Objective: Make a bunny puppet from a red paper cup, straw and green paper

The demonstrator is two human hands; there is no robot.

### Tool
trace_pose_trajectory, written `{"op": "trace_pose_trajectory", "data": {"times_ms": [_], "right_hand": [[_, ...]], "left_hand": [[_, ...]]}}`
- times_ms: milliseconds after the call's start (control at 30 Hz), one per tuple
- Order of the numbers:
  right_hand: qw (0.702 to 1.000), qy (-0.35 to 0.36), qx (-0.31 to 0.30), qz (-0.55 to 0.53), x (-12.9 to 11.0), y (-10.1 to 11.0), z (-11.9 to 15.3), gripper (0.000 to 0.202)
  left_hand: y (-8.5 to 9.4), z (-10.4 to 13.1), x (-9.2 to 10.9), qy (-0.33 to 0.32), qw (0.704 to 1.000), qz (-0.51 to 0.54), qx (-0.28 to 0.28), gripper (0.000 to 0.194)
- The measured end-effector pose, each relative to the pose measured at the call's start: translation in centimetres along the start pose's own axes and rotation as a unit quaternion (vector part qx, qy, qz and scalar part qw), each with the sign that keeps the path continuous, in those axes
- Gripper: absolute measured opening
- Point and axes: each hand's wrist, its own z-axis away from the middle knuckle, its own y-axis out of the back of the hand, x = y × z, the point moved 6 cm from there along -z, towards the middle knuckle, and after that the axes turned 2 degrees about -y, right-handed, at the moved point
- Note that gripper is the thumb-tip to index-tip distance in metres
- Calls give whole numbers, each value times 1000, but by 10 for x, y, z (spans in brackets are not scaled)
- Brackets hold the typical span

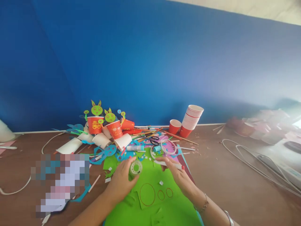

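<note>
My left hand (122, 177) grips a small roll of clear tape (135, 168) between thumb and fingers, above the green paper. My right hand (180, 177) is closed around a white pen (170, 164), its tip pointing left. Below and between the hands lies a piece of green paper (147, 198) with one large circle and two small ones drawn in a reddish line. It rests on a larger bright green sheet (178, 210). A small white scrap (161, 182) sits just above the circles.
Behind the hands are a glue stick (135, 148), black-handled scissors (154, 140), tape rings (168, 147) and paper scraps. Red cups with green animal faces (96, 110) stand at back left, stacked cups (192, 117) at back right. Cables (249, 163) cross the right side. A pixelated patch hides something left.
</note>
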Motion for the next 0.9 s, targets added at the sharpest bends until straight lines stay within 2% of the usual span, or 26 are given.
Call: {"op": "trace_pose_trajectory", "data": {"times_ms": [100,167,267,367,467,600,700,767,900], "right_hand": [[992,-20,63,-103,1,-5,-19,30],[983,-27,81,-160,5,-8,-29,23],[976,-41,98,-188,12,-8,-39,16],[975,-51,119,-181,19,-2,-45,25],[977,-34,151,-144,17,7,-53,32],[961,18,227,-155,1,24,-66,35],[943,32,272,-192,-9,34,-72,36],[940,40,275,-200,-14,37,-73,35],[953,40,224,-201,-13,31,-75,36]], "left_hand": [[0,2,-8,-25,998,-54,34,45],[2,3,-13,-28,994,-89,51,44],[11,4,-14,-24,985,-153,82,42],[23,0,0,-38,977,-185,104,40],[27,-19,20,-75,978,-179,77,32],[10,-55,35,-111,978,-179,-4,28],[-12,-71,33,-127,968,-214,-36,25],[-21,-76,27,-118,966,-227,-35,25],[-28,-75,20,-120,966,-224,-33,34]]}}
